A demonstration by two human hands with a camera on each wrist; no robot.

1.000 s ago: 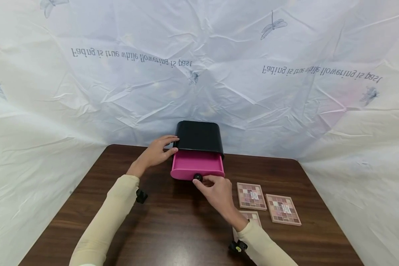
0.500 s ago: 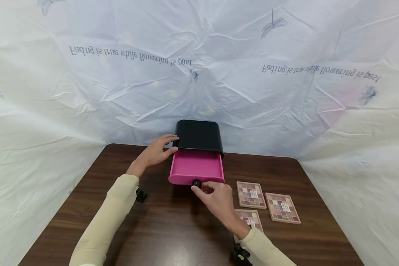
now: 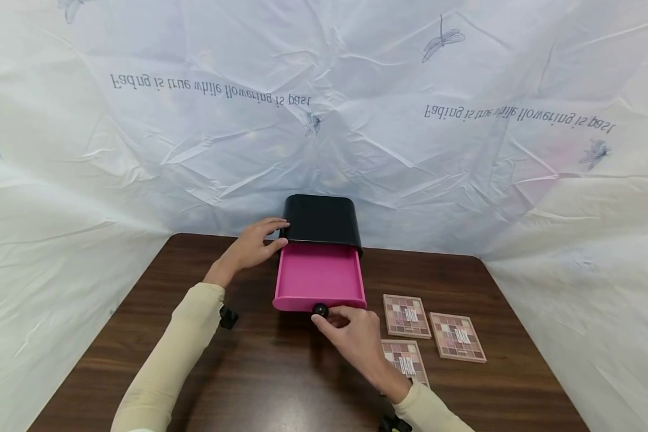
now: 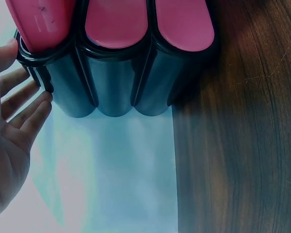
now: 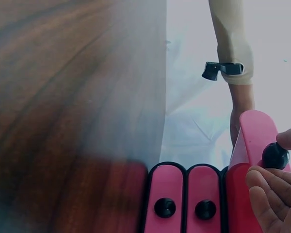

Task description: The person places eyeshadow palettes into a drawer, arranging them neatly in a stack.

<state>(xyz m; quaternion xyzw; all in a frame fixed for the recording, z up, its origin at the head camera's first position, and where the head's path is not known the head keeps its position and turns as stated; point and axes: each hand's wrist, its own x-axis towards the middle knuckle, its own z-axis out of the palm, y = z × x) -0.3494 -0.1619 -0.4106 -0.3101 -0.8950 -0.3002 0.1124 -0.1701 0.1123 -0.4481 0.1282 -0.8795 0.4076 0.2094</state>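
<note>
Left hand [image 3: 254, 245], fingers extended, touches cabinet [image 3: 321, 219] at nine o'clock, probably as brace; right hand [image 3: 360, 338] pinches knob [image 3: 320, 309] at six.

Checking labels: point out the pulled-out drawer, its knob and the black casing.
Pulled-out drawer [image 3: 320, 271]: head view, inside floor.
Knob [image 5: 274, 156]: right wrist view, rounded end.
Black casing [image 3: 322, 220]: head view, top panel.

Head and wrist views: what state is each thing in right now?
Top drawer: pulled out, nothing in the visible part.
Middle drawer: closed.
Bottom drawer: closed.
Cabinet: upright on the table.
Palettes: three, flat, lettering up.
Left hand: touching the cabinet's side.
Right hand: pinching the top drawer's knob.
</note>
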